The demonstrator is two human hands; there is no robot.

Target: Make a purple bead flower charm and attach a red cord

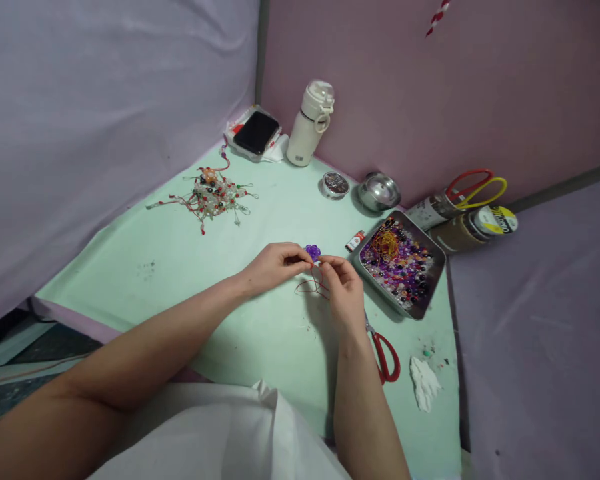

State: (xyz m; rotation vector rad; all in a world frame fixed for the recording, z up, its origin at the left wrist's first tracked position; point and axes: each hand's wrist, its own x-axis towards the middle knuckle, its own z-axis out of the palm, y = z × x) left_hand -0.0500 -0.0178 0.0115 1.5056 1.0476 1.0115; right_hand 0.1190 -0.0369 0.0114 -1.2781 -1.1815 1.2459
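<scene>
Over the middle of the table, my left hand [281, 268] pinches a thin red cord [309, 291] just below a small cluster of purple beads [313, 252]. My right hand [344, 285] is closed on the same cord from the other side, its thumb and forefinger pressed together. A loose loop of the cord hangs between the two hands. The bead cluster sits at the fingertips, round and flower-like. Exactly where the cord passes through the beads is too small to tell. Red-handled scissors [387, 357] lie partly hidden behind my right forearm.
A metal tray [433, 303] of mixed beads stands right of my hands, a small lighter-like item [355, 241] beside it. Behind are a steel bowl [379, 193], a spool [335, 185], a white bottle [307, 130] and a phone [257, 132]. Finished beadwork [215, 197] lies left; crumpled tissue [424, 385] right.
</scene>
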